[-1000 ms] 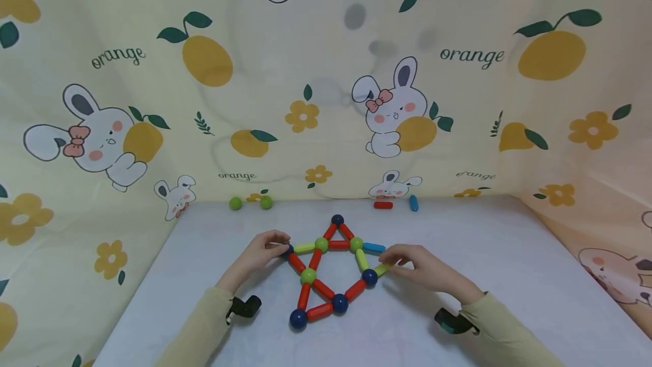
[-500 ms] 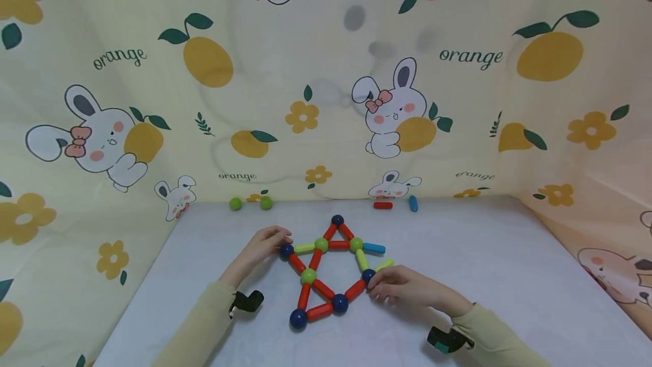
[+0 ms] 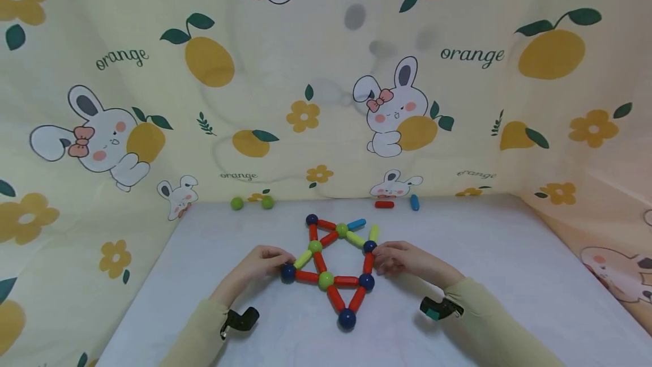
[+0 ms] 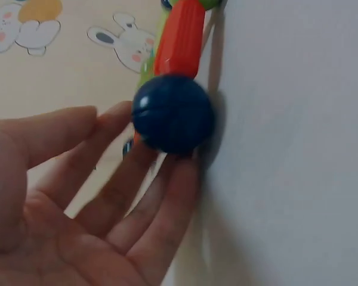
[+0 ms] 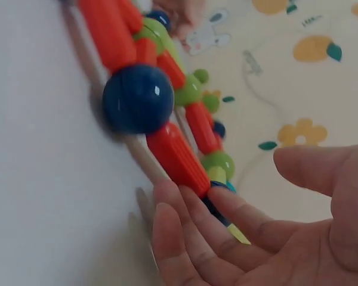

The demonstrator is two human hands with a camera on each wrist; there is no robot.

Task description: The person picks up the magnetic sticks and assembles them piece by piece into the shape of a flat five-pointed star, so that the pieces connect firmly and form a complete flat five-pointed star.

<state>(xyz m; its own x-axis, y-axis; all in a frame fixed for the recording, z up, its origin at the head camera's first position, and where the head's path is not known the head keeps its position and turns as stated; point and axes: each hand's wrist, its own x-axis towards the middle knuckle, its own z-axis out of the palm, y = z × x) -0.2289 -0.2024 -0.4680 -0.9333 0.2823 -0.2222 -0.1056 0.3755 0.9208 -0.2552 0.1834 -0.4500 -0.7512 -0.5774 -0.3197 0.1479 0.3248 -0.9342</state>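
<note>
A flat frame of magnetic rods and balls lies on the white table. Red rods (image 3: 346,281) and yellow-green rods (image 3: 303,259) join dark blue and green balls (image 3: 326,281). My left hand (image 3: 262,265) is at the dark blue ball (image 3: 288,273) on the frame's left; in the left wrist view its fingertips touch this ball while the thumb stands off. On the other side, my right hand (image 3: 410,262) has its fingertips against the right-hand dark blue ball (image 3: 370,247), mostly hidden by fingers in the right wrist view. Its thumb is spread away.
Two loose green balls (image 3: 267,202) sit at the table's back left. A loose red rod (image 3: 384,204) and a loose blue rod (image 3: 415,203) lie at the back right. A patterned cloth (image 3: 316,72) hangs behind. One attached blue rod (image 3: 357,224) sticks outward.
The frame has turned counterclockwise: its left ball came nearer, its right ball went farther back. My right hand left the yellow-green rod for the blue ball and moved back with it.
</note>
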